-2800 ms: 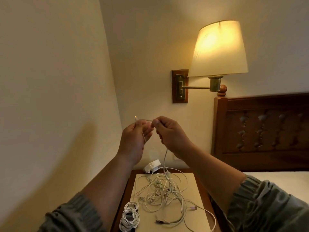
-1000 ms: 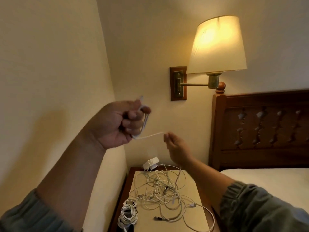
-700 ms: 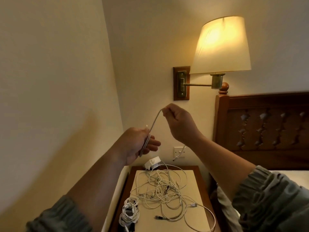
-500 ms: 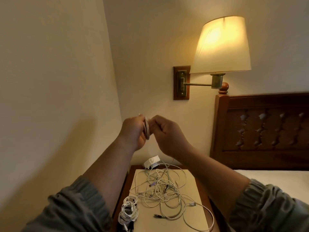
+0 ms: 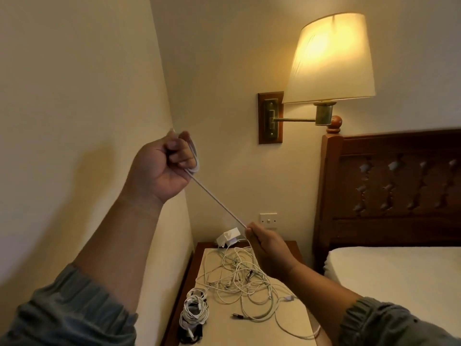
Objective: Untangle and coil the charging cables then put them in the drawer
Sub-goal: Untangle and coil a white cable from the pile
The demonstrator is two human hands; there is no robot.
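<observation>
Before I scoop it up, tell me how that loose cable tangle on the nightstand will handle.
The tangle will probably be floppy: its thin loops sprawl flat over the nightstand. Likely light, though the white adapter at its far edge may be attached and drag. Loose ends, like the dark plug near the front, would probably trail and snag.

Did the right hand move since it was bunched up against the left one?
Yes. The right hand dropped lower, away from the wall lamp bracket, and is now beside the light switch.
</observation>
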